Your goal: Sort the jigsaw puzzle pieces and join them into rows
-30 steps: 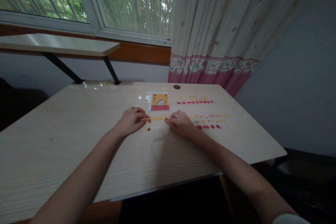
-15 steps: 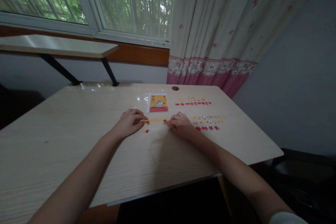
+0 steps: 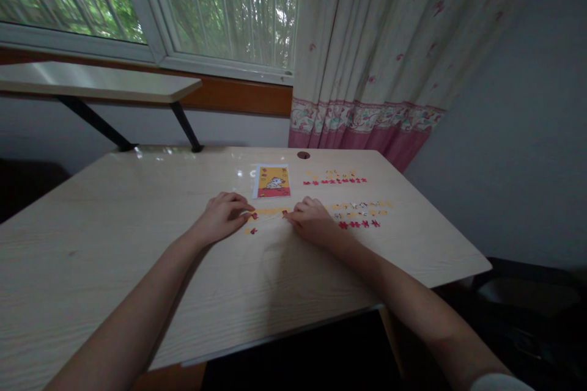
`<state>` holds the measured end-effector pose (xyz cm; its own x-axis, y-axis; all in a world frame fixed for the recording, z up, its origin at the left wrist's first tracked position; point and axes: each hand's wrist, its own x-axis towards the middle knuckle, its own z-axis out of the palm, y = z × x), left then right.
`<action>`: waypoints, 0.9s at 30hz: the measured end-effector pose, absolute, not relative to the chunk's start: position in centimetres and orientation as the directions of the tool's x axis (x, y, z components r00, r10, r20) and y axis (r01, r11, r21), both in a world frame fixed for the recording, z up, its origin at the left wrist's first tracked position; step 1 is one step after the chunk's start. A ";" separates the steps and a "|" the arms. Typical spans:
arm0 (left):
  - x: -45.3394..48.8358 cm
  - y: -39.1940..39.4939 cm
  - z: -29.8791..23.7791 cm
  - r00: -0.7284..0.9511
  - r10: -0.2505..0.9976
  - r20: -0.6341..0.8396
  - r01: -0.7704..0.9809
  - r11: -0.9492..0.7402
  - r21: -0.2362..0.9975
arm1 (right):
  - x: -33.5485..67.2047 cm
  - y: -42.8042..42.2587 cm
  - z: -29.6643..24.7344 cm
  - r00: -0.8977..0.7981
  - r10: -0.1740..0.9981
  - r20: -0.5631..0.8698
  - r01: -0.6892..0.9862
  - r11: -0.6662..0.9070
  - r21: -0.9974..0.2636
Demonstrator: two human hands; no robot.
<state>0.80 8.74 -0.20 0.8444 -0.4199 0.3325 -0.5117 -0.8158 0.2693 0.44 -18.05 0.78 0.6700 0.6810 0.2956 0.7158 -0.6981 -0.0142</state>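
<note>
A row of joined yellow puzzle pieces (image 3: 268, 212) lies on the table between my hands, with red-and-yellow pieces at both ends. My left hand (image 3: 223, 216) rests at the row's left end, bent fingers and thumb closed against a red-marked puzzle piece (image 3: 255, 216). At the right end, my right hand (image 3: 312, 220) pinches a small red-and-yellow puzzle piece (image 3: 285, 214) with thumb and forefinger. Just below the row's left end sits a loose small piece (image 3: 253, 231). Above the row lies a picture card (image 3: 274, 182) showing a white animal on yellow and red.
Right of my right hand, several yellow, white and red puzzle pieces (image 3: 360, 225) lie in rows. Another group, with a red row (image 3: 337, 182), lies farther back. The table (image 3: 220, 305) has a cable hole (image 3: 303, 155) near its back edge. A raised shelf (image 3: 105, 82) stands at back left.
The whole view has shifted slightly left. Both hands keep nearly the same places at the two ends of the row, the right fingers moving only slightly at their piece.
</note>
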 end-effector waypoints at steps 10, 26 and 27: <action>0.9 8.7 -0.2 0.845 -0.421 0.330 -0.514 -0.811 0.281 | 0.4 -18.0 0.8 0.669 0.687 0.284 0.729 -0.680 -0.074; 0.8 8.7 0.1 0.846 -0.411 0.338 -0.508 -0.813 0.283 | 11.7 -29.1 4.1 0.934 0.266 0.238 0.326 -0.908 -0.263; 0.8 8.7 0.1 0.848 -0.408 0.337 -0.505 -0.815 0.284 | 12.4 -29.4 4.2 0.945 0.258 0.202 0.303 -0.924 -0.235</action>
<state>0.78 8.67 0.06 0.8484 -0.4079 0.3375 -0.5050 -0.8149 0.2845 12.43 -29.42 4.16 0.9447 0.2579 0.2024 0.3026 -0.9237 -0.2352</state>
